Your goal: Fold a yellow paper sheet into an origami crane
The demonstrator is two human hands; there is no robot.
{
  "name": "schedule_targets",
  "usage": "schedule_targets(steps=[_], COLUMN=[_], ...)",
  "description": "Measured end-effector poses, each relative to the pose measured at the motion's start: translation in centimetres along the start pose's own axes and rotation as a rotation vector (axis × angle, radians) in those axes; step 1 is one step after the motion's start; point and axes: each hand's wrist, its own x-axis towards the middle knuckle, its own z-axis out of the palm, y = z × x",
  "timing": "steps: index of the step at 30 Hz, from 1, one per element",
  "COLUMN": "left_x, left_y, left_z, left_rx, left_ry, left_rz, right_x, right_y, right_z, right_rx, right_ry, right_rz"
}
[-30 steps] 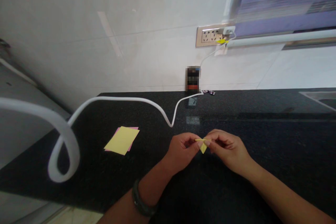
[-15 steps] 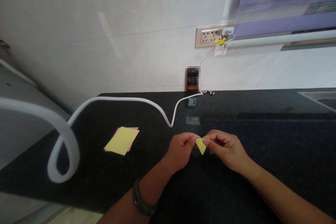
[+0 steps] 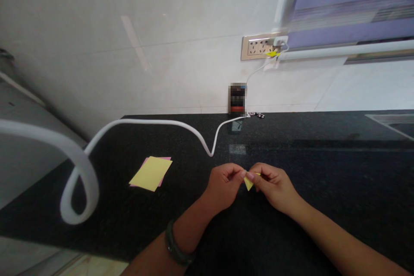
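Note:
A small piece of folded yellow paper point(image 3: 248, 183) is pinched between my two hands above the dark countertop, its pointed end downward. My left hand point(image 3: 225, 185) closes thumb and forefinger on its upper left corner. My right hand point(image 3: 274, 185) has its thumb across the paper's front and fingers behind it, hiding much of the right side. The two thumb tips nearly meet at the top edge. To the left, a yellow sheet point(image 3: 151, 174) lies on a pink sheet point(image 3: 167, 159) on the counter.
A thick white cable point(image 3: 174, 122) loops in the left foreground and runs across the black counter point(image 3: 113, 220) to a blurred-out phone-like device point(image 3: 237, 99) against the wall. A wall socket point(image 3: 258, 46) holds a white plug. A sink edge point(image 3: 388, 118) shows at far right.
My right thumb has slid left across the folded paper toward my left thumb, covering more of it. The sheets on the counter stay put.

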Motion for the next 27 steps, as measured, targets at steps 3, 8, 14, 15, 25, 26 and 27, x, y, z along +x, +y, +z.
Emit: schedule_targets(steps=[3,8,14,15,25,26,27], left_x=[0.0,0.3,0.4,0.5,0.9,0.9,0.8], left_y=[-0.1,-0.2,-0.4,-0.6,-0.8,-0.7,-0.7], left_z=[0.0,-0.1,0.0,0.0,0.3,0.3,0.3], left_rx=[-0.001,-0.02,-0.113,-0.12,-0.521,-0.567,-0.607], left_ry=[0.014,0.045,0.024,0.015,-0.082,-0.091,-0.098], left_rz=[0.003,-0.024,-0.077,-0.093,-0.288,-0.296,-0.302], right_x=[-0.1,-0.1,0.2,0.3,0.5,0.5,0.4], right_y=[-0.1,0.3,0.4,0.4,0.9,1.0,1.1], right_z=[0.2,0.3,-0.3,-0.4,-0.3,-0.2,-0.2], right_rx=[-0.069,-0.075,-0.054,-0.038,0.202,0.242,0.29], right_ry=[0.032,0.004,-0.024,-0.044,0.054,0.061,0.058], right_rz=[-0.049,-0.044,-0.039,-0.023,0.145,0.127,0.106])
